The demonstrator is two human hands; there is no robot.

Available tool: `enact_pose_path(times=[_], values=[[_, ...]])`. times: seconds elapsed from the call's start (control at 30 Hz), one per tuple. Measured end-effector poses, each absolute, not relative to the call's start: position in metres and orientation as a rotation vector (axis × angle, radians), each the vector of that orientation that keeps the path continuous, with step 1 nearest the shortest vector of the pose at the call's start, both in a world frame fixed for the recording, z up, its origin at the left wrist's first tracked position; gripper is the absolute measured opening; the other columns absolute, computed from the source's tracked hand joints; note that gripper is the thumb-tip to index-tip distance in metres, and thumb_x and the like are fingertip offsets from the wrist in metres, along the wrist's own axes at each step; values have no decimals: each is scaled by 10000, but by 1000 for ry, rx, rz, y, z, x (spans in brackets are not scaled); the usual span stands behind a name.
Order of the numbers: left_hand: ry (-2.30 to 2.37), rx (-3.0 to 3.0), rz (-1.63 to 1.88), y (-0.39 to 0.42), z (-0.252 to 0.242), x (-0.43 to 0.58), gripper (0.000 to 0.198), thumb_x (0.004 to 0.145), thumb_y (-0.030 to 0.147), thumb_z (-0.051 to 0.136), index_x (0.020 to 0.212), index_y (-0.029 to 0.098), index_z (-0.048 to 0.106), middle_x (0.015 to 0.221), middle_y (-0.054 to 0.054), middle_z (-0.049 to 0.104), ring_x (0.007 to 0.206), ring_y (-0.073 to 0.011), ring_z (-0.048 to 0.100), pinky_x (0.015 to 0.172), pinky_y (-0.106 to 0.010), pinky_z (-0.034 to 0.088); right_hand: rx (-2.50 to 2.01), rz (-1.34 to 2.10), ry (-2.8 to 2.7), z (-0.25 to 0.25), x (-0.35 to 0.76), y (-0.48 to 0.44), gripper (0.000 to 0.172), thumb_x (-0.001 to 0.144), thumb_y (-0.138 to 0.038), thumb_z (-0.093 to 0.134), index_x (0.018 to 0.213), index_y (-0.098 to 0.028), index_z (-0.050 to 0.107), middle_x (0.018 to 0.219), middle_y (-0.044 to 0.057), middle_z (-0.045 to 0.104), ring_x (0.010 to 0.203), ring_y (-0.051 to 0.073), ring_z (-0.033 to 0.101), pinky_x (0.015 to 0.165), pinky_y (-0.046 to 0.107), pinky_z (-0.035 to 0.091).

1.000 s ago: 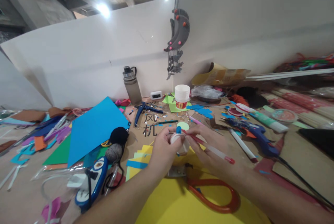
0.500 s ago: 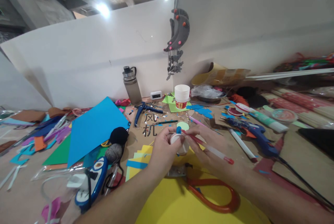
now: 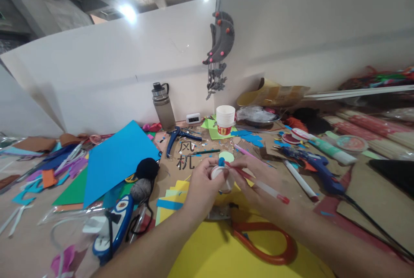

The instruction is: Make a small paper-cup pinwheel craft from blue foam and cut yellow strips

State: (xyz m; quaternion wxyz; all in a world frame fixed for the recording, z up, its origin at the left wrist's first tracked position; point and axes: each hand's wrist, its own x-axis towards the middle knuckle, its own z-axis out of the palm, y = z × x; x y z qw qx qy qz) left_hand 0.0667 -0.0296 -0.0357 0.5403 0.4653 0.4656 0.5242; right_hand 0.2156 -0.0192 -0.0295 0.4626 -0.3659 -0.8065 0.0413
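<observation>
Between my hands is a small white paper cup (image 3: 229, 184) lying on its side, a blue piece (image 3: 221, 162) at its upper edge. My left hand (image 3: 204, 182) is closed around the cup, thumb on its round end. In my right hand (image 3: 257, 178) is a red pen (image 3: 265, 188), its tip close to the blue piece; I cannot tell if it touches. Fingers of the right hand also rest by the cup. Beneath them, scissors with orange handles (image 3: 287, 250) lie on yellow paper (image 3: 207, 254).
Stacked paper cups (image 3: 225, 116) and a water bottle (image 3: 164, 107) stand at the back. Left are blue card (image 3: 118, 163) and a blue-white tool (image 3: 116, 226). A blue glue gun (image 3: 323, 172) with its cord lies right. Blue pliers (image 3: 174, 140) rest behind my hands.
Almost nothing differs. Both hands keep the same hold on the cup and pen, with no clear movement.
</observation>
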Motion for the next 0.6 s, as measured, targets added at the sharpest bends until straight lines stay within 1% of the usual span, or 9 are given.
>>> enact_pose_path(times=[0.27, 0.4, 0.6], values=[[1091, 1087, 1253, -30, -35, 67, 267, 710, 307, 681, 899, 159, 564, 710, -3, 615, 574, -101, 548, 526, -211, 450, -895, 112, -1975, -32, 216, -18, 103, 885, -252, 496, 906, -208, 586, 833, 26, 657, 739, 157, 626, 666, 295, 501], [1084, 1099, 1251, -29, -36, 67, 258, 714, 301, 679, 897, 156, 569, 720, -8, 620, 576, -97, 548, 540, -211, 455, -895, 89, -1988, -28, 215, -20, 106, 886, -244, 494, 890, -196, 588, 818, 32, 659, 721, 157, 626, 646, 292, 500], [1087, 1092, 1256, -29, -38, 67, 278, 701, 313, 691, 894, 149, 575, 730, -18, 628, 585, -100, 553, 544, -211, 457, -920, 100, -1981, -28, 215, -20, 117, 888, -248, 492, 899, -192, 594, 832, 32, 662, 732, 154, 631, 656, 289, 504]])
